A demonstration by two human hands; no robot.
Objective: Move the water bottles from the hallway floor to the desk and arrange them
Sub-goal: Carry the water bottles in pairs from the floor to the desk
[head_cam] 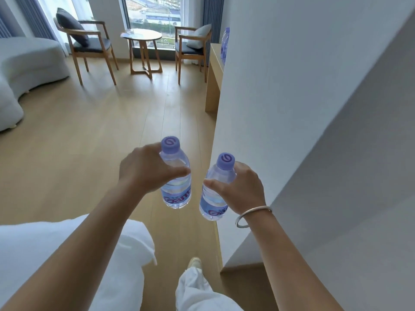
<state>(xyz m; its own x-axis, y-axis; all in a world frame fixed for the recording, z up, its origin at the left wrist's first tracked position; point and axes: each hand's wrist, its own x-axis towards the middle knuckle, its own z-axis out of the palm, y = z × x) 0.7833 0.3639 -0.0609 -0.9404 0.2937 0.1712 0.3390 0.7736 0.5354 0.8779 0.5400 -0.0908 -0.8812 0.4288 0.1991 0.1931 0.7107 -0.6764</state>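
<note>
2 water bottles are held upright in the air above the wooden floor (89, 142), beside the white wall (292, 108). The left bottle (176, 187) has a purple cap and a purple-lettered label; the left hand (143, 169) grips its upper body, thumb curled across the front below the shoulder, the other fingers wrapped round behind and out of sight. The right bottle (214, 196), just beside it but not touching, leans slightly with its cap to the right; the right hand (240, 189) holds it about the middle, thumb pressed on the near side, fingers curled round the far side. A silver bangle (251, 215) circles the right wrist.

Ahead on the right a light wooden desk (214, 70) stands against the wall, and on it more bottles (225, 44) with the same purple tint show partly past the wall's edge. Farther on, 2 wooden armchairs (87, 43) (190, 48) flank a small round table (143, 37) before the window (155, 12). A pale sofa (27, 61) curves along the left. Below, white trousers (197, 288) and 1 light shoe (194, 262) show on the floor.
</note>
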